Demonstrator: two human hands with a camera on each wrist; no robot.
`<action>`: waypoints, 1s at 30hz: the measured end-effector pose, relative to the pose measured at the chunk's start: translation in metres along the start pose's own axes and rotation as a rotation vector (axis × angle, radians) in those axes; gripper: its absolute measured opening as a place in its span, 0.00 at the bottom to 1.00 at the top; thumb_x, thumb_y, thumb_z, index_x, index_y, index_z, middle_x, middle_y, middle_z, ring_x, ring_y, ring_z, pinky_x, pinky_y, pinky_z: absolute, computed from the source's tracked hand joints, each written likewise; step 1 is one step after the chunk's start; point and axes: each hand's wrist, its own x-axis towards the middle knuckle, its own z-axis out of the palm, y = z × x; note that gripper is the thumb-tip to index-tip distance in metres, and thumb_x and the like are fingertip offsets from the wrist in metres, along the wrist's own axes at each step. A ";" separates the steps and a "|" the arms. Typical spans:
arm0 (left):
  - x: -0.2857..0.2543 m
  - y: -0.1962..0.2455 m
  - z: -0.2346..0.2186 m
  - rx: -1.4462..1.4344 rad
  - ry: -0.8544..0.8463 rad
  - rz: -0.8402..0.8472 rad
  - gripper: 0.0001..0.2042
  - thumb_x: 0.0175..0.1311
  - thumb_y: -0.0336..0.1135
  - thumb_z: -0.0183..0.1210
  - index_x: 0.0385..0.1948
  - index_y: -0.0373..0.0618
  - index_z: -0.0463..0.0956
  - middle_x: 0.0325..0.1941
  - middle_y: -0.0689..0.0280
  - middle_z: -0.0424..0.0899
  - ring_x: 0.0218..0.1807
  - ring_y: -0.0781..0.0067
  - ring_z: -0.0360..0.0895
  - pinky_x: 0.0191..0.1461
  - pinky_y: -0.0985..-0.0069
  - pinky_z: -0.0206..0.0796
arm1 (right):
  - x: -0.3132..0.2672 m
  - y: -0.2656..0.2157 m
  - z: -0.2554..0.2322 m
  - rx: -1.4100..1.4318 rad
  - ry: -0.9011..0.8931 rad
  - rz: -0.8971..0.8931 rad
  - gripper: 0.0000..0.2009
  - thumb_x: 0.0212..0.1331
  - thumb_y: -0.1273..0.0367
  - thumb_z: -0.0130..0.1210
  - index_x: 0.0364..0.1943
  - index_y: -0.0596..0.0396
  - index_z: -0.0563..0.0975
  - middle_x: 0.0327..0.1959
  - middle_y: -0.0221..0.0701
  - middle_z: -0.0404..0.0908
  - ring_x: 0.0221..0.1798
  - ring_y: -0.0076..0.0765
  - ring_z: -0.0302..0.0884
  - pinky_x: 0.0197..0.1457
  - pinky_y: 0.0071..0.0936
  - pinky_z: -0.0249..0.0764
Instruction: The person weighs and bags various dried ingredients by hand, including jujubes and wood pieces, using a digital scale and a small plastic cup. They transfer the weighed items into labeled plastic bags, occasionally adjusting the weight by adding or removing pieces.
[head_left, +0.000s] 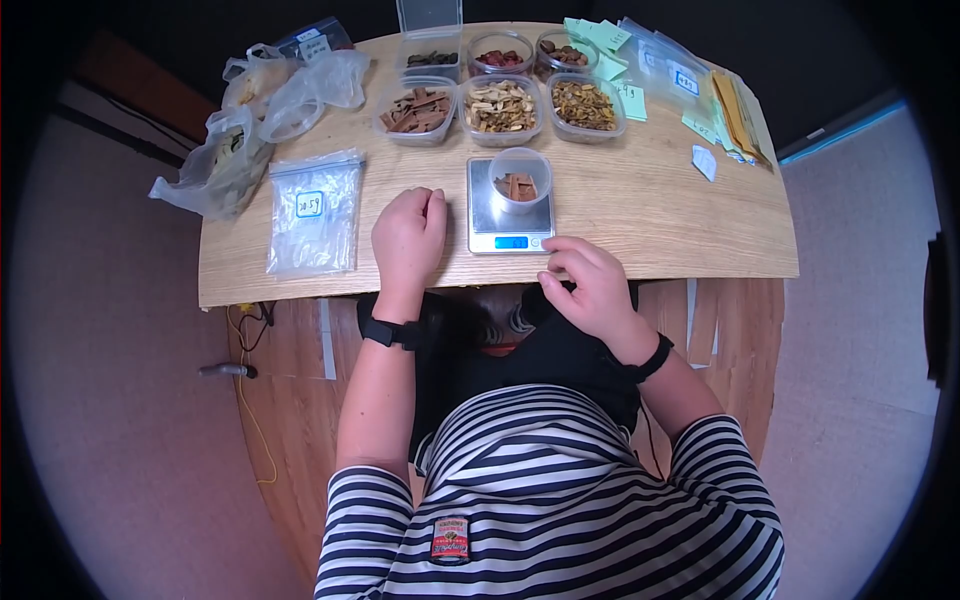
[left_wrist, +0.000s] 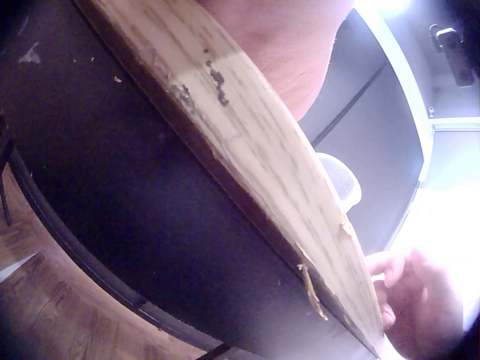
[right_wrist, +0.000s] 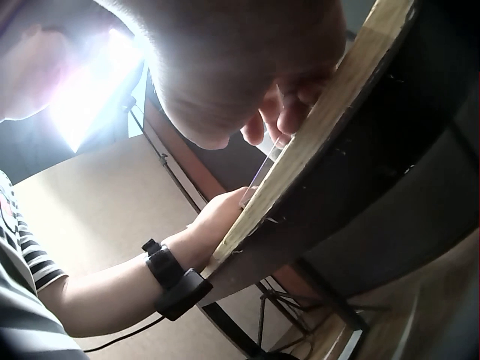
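Observation:
A small silver digital scale with a lit blue display lies near the table's front edge. On it stands a clear plastic cup holding reddish-brown bark pieces. My right hand is at the scale's front right corner, its index fingertip right at the button beside the display and the other fingers bent. Left of the scale, my left hand rests on the tabletop, fingers loosely curled and nothing seen in it. A clear zip bag with a handwritten label lies flat to its left.
Behind the scale are tubs of bark strips, pale slices and yellowish-brown pieces, with several more containers behind. Plastic bags sit at the left. Green paper notes, zip bags and brown envelopes lie at the right.

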 end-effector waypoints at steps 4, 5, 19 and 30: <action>0.000 0.001 0.000 0.005 0.002 -0.002 0.14 0.69 0.39 0.56 0.26 0.40 0.79 0.27 0.55 0.80 0.32 0.47 0.78 0.36 0.56 0.69 | 0.004 -0.004 -0.001 -0.072 -0.046 0.030 0.10 0.56 0.65 0.65 0.30 0.56 0.78 0.45 0.37 0.84 0.40 0.45 0.83 0.43 0.36 0.79; -0.001 0.001 0.000 0.004 0.001 -0.001 0.14 0.69 0.39 0.56 0.26 0.40 0.79 0.27 0.55 0.80 0.32 0.47 0.78 0.36 0.56 0.69 | 0.004 -0.004 -0.001 -0.065 -0.044 0.000 0.10 0.56 0.66 0.65 0.30 0.56 0.77 0.45 0.38 0.84 0.39 0.43 0.83 0.42 0.34 0.79; 0.000 0.000 -0.001 0.015 -0.049 -0.031 0.13 0.70 0.40 0.56 0.31 0.39 0.81 0.30 0.53 0.82 0.35 0.47 0.79 0.39 0.59 0.70 | -0.011 0.010 0.006 0.213 0.073 0.101 0.07 0.56 0.74 0.64 0.31 0.59 0.75 0.45 0.38 0.83 0.27 0.29 0.79 0.31 0.22 0.78; 0.000 -0.001 0.000 0.017 -0.021 -0.013 0.13 0.69 0.40 0.56 0.28 0.41 0.80 0.29 0.55 0.81 0.34 0.47 0.79 0.38 0.56 0.70 | -0.009 0.007 0.005 0.199 0.069 0.078 0.07 0.55 0.73 0.64 0.31 0.58 0.76 0.44 0.38 0.82 0.28 0.31 0.81 0.31 0.24 0.78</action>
